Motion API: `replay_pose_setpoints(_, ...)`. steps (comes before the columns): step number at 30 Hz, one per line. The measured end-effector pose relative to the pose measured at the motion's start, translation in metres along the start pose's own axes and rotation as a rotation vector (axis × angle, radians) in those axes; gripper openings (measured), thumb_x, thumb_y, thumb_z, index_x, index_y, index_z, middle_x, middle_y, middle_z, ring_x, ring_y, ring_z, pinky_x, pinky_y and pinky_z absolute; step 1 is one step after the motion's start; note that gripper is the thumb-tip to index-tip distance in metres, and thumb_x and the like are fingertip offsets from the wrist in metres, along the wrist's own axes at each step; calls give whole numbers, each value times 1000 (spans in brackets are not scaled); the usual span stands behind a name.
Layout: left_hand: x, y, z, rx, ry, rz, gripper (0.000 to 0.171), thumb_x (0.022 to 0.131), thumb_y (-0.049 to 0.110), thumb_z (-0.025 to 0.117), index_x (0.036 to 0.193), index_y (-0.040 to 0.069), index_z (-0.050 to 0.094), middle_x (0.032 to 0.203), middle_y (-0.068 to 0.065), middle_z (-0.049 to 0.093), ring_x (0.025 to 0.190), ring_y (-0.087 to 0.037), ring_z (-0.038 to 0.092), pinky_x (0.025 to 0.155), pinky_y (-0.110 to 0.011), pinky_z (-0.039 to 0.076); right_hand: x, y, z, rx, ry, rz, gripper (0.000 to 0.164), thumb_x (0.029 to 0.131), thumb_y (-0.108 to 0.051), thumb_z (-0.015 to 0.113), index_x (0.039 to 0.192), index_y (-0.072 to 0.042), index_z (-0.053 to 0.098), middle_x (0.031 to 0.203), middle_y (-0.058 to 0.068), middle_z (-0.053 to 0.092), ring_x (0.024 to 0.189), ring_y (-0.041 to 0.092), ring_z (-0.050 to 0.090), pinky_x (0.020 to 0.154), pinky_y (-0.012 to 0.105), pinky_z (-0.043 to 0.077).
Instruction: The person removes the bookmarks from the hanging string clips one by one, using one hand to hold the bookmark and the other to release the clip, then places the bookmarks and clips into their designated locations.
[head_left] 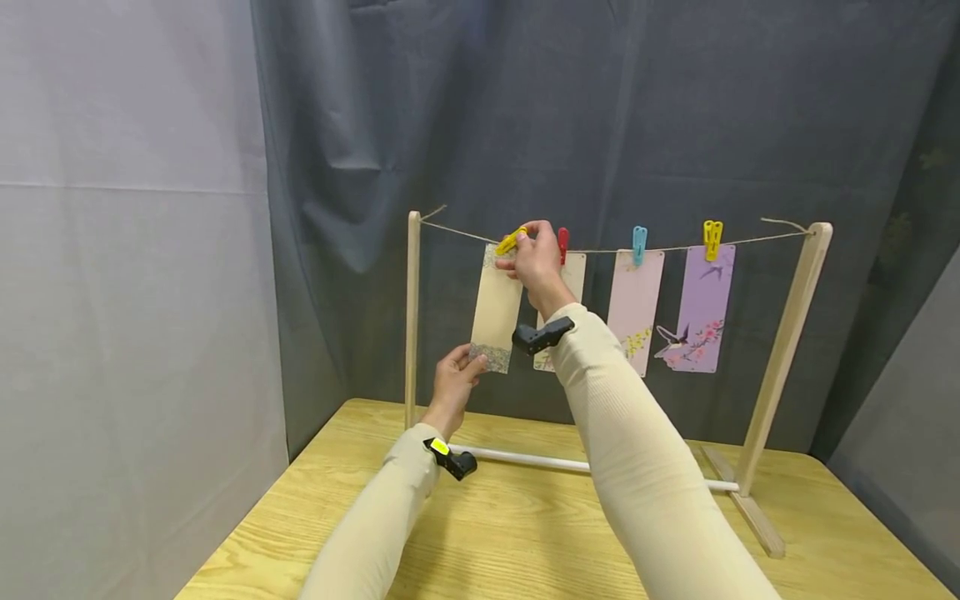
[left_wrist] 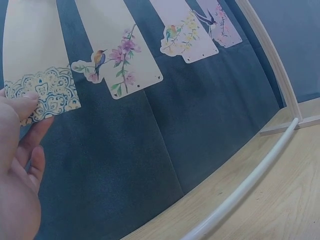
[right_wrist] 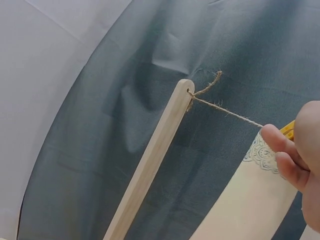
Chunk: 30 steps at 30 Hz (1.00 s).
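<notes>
A cream card (head_left: pixel 495 304) with blue lace-like bands at its top and bottom hangs at the twine (head_left: pixel 461 232). My left hand (head_left: pixel 453 385) pinches its lower edge, thumb over the patterned band (left_wrist: pixel 55 92) in the left wrist view. Up at the top edge, my right hand (head_left: pixel 537 260) grips a yellow clothespin (head_left: pixel 512 241) that overlaps both card and twine. In the right wrist view the right hand's fingers (right_wrist: pixel 282 150) cover most of the clothespin (right_wrist: pixel 288 130), so its jaws are hidden.
Three more cards hang to the right: a cream one (left_wrist: pixel 120 55) under a red clothespin (head_left: pixel 563 245), a pink one (head_left: pixel 633 300) under a blue clothespin (head_left: pixel 639 245), a purple one (head_left: pixel 705 308) under a yellow clothespin (head_left: pixel 712 240). Wooden posts (head_left: pixel 787 350) and a white bar (head_left: pixel 525 457) frame them.
</notes>
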<state>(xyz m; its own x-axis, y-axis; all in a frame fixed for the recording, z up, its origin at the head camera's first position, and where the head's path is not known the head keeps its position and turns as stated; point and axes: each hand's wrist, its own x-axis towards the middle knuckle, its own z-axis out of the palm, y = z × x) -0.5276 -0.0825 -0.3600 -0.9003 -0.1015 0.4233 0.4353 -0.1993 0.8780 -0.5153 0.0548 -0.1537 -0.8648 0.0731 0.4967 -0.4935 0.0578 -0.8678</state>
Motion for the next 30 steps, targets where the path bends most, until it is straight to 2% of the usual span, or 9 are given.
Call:
replay_pose_setpoints(8,-2,4,0,11,-13,6,35,100,13,70,133,1,65,111,-9,74,91,-14,69,79,-30,50,1,1,3,91,46,-10,21,114,-17,37,131,-7,42,137,13,63,70,13,70,56,20,49)
replay_pose_setpoints(14,-3,5,2,6,-16,-12,33,100,12,71,131,3,66,107,-5,75,88,-12,69,78,-30,49,3,3,1,99,59,2,22,114,-19,40,134,-8,41,137,9,63,72,14,71,56,19,49)
replay_pose_setpoints(20,-4,7,3,8,-9,10,32,100,13,71,130,4,67,105,-4,74,87,-12,69,78,-30,48,5,4,3,152,65,12,24,114,-18,39,135,-8,40,142,12,61,70,12,71,55,20,48)
replay_pose_setpoints(25,-7,7,5,18,-4,7,33,100,12,71,131,2,66,106,-5,75,87,-13,69,81,-34,50,4,3,2,231,107,40,24,114,-19,39,135,-8,40,137,15,60,69,10,71,55,19,49)
replay_pose_setpoints(30,-8,6,7,11,-8,-2,33,100,12,71,131,3,66,106,-4,75,87,-12,69,84,-37,50,3,3,1,294,134,57,23,114,-21,40,134,-10,41,131,10,61,70,9,70,59,20,50)
